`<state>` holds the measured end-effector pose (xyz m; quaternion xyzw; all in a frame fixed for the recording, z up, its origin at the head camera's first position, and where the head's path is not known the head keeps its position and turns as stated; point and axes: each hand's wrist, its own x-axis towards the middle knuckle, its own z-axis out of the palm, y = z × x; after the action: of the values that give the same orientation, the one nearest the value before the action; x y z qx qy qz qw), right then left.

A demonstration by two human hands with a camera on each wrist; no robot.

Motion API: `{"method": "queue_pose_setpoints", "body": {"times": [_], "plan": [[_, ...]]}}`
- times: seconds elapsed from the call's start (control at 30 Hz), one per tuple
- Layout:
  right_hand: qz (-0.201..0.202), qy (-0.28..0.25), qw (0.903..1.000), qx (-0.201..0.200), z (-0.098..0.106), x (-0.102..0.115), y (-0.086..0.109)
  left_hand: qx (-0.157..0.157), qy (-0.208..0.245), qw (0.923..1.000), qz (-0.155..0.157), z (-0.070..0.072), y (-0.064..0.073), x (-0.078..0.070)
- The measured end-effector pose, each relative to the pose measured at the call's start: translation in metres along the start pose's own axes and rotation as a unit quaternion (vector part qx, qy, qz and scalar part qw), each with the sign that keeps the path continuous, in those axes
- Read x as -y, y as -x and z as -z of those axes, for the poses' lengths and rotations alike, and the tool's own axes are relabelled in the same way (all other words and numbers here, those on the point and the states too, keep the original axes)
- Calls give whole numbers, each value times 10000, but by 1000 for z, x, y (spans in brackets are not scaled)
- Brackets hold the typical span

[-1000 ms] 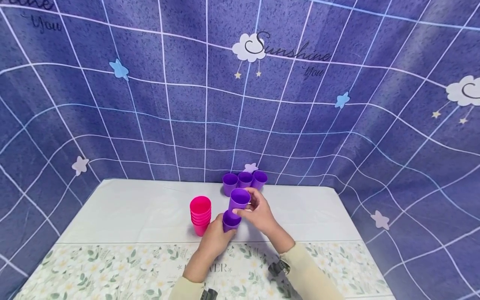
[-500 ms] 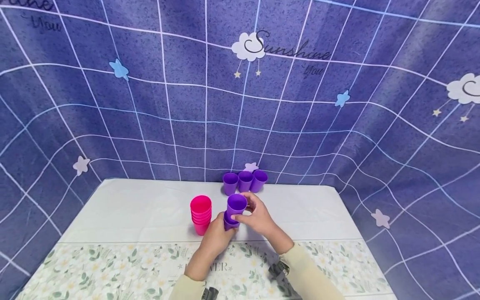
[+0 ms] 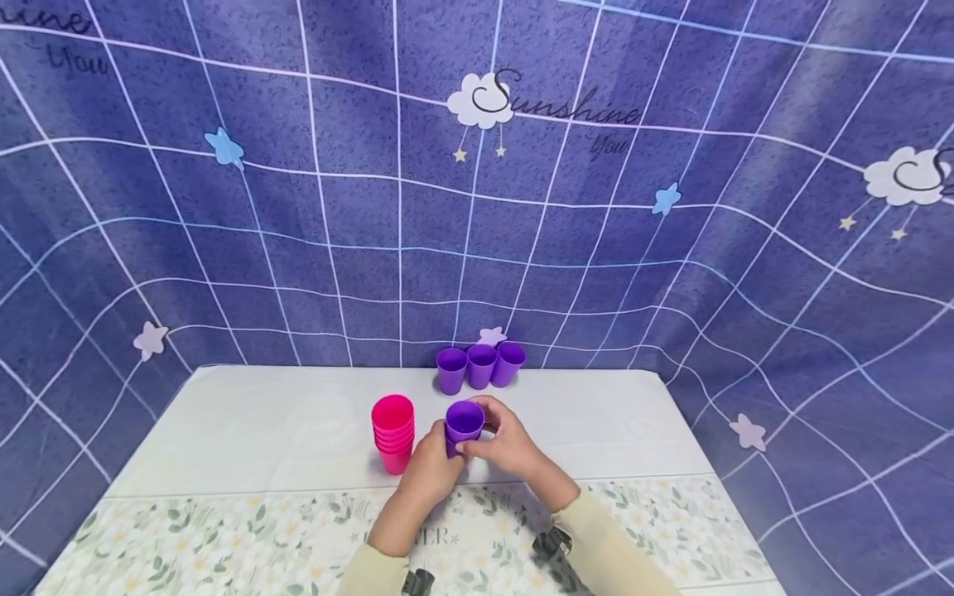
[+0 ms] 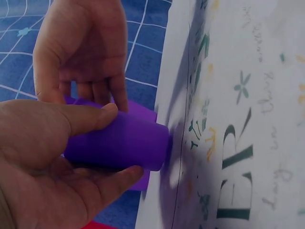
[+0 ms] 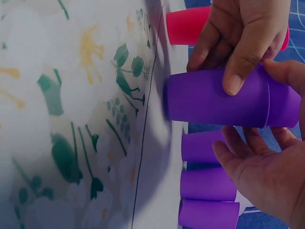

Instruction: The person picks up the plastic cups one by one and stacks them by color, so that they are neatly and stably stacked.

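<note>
A purple cup (image 5: pixel 200 98) stands upright on the table, gripped around its side by the left hand (image 3: pixel 431 468). Nested in its mouth is a second purple cup (image 3: pixel 464 420), whose rim shows above the first. Thumb and fingers of the right hand (image 3: pixel 510 443) hold this upper cup from the right. In the right wrist view, only the upper part of the inner cup (image 5: pixel 286 102) sticks out past the lower one's rim. To the left of the left hand stands a stack of pink cups (image 3: pixel 392 434), nested upright.
Three more purple cups (image 3: pixel 481 367) stand side by side at the table's back edge, the rightmost leaning slightly. A white tablecloth (image 3: pixel 276 426) with a floral band (image 3: pixel 224 534) covers the table. Behind it hangs a blue grid-patterned curtain (image 3: pixel 358 207).
The right hand has lowered the upper purple cup into the one gripped by the left hand. The left hand has stayed nearly in place, and the head view has shifted slightly.
</note>
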<state>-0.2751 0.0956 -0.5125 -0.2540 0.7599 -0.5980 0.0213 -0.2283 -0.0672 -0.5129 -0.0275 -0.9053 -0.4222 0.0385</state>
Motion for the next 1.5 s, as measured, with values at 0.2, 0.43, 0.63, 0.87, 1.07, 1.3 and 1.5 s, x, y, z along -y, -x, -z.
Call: {"method": "queue_pose_setpoints", "body": {"times": [0.2, 0.43, 0.63, 0.87, 1.07, 1.3, 1.5], "plan": [[-127, -21, 9995, 284, -2, 2, 0, -47, 20, 9999, 107, 2, 0, 5], [-304, -778, 9963, -181, 5, 8, -3, -169, 108, 9997, 111, 6, 1, 5], [-707, -886, 9648, -2374, 14, 18, -14, -176, 78, 9995, 258, 9, 3, 2], [-1149, -460, 9335, -3365, 32, -15, -41, -172, 60, 9993, 335, 8, 0, 2], [-1154, -265, 9390, -3230, 43, -38, -63, -148, 100, 9992, 355, 7, 0, 0], [-1387, -86, 9427, -3032, 47, -61, -74, -35, 196, 9987, 468, 4, 3, 0], [-1518, -62, 9473, -2820, 47, -69, -82, -44, 147, 9984, 549, 4, 2, 0]]}}
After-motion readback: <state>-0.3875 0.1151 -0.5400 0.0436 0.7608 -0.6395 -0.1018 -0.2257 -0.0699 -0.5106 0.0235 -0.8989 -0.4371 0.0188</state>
